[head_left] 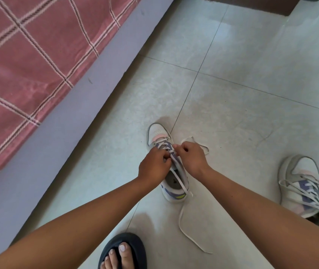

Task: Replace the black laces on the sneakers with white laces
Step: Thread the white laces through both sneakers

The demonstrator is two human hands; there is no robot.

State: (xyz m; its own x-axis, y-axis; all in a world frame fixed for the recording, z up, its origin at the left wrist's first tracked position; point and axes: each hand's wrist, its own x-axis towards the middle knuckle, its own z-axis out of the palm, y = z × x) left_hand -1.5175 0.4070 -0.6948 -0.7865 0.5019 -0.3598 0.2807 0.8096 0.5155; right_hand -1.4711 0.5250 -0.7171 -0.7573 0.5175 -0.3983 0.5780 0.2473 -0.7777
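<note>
Here, both hands on sneaker (167, 162).

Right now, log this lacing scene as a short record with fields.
left hand: pinches white lace at the middle eyelets
right hand: pinches white lace opposite
sneaker being laced: on tiled floor, lower rows laced
second sneaker: to the right, laced
loose lace end: trails on the floor toward the sandalled foot
bed: left

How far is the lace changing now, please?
Done, it seems: the sneaker on the right is laced white to the top. In hand: both hands, left and right, thread a white lace through the middle sneaker. Left: its upper eyelets.
</note>
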